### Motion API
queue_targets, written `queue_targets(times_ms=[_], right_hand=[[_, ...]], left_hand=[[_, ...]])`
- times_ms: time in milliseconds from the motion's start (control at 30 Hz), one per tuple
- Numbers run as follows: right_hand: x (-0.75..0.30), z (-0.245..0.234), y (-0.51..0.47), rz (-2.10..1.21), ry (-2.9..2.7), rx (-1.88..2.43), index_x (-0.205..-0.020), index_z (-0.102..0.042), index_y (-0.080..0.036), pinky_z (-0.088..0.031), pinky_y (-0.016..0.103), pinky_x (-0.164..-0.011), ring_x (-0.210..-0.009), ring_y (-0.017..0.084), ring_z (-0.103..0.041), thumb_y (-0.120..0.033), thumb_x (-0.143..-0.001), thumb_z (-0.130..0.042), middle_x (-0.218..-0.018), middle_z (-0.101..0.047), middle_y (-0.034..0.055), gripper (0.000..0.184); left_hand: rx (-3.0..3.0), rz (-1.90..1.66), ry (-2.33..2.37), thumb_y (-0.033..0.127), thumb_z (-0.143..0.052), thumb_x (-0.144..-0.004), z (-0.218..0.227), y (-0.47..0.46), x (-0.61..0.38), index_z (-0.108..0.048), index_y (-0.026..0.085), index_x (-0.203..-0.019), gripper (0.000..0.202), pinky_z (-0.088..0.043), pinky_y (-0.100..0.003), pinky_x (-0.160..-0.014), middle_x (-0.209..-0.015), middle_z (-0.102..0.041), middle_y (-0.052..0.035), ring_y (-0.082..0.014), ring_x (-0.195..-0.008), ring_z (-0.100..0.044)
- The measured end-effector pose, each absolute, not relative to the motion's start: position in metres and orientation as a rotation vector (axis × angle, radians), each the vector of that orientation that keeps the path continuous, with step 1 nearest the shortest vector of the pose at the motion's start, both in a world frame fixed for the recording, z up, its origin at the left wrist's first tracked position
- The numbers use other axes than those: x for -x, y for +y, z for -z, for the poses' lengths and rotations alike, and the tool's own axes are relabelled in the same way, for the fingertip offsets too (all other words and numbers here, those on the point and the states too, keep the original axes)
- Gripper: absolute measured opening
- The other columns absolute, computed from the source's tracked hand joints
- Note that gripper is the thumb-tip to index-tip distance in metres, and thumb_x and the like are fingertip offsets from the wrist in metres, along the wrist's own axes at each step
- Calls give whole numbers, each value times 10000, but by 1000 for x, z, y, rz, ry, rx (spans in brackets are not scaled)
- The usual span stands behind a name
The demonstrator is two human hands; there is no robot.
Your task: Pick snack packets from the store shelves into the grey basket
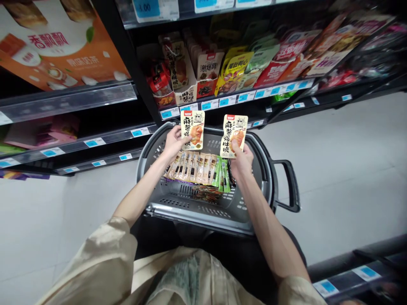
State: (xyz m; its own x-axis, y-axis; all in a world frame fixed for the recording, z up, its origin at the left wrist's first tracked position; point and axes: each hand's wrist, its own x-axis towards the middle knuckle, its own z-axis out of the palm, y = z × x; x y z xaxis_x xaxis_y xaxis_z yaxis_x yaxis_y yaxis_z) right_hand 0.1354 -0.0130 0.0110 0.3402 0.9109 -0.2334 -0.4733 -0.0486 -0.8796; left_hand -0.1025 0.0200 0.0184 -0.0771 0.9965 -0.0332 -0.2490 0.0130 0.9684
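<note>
My left hand [174, 143] pinches a cream-coloured snack packet [194, 127] with black lettering and a food picture, thumb across its front. A matching snack packet [229, 131] is gripped by its lower right part in my right hand [243, 161]. Both packets face me, upright and apart from each other, above the far side of a grey shopping basket [203, 212]. Inside the basket stands a row of slim beige packets [190, 166] with green packets [224, 174] at its right end. Darker packets [206, 192] lie on the basket floor, partly hidden.
Ahead, a shelf holds boxes of the same cream packets [178, 67], yellow packets [237, 70] and red packets [286, 55], above a strip of price tags [227, 101]. An orange drink carton [63, 46] stands on the left shelf. The basket's handle [291, 186] sticks out to the right.
</note>
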Motion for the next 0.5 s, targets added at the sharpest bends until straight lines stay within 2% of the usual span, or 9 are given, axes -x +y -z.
queue_targets(times_ms=[500], right_hand=[[-133, -16, -15, -1225, -501, 1120, -947, -738, -206, -639, 347, -790, -880, 176, -736, -381, -698, -909, -1025, -783, 42, 349]], left_hand=[[-970, -1362, 1121, 206, -889, -615, -17, 21, 103, -623, 191, -1029, 492, -622, -441, -926, -1053, -789, -86, -268, -1004, -756]])
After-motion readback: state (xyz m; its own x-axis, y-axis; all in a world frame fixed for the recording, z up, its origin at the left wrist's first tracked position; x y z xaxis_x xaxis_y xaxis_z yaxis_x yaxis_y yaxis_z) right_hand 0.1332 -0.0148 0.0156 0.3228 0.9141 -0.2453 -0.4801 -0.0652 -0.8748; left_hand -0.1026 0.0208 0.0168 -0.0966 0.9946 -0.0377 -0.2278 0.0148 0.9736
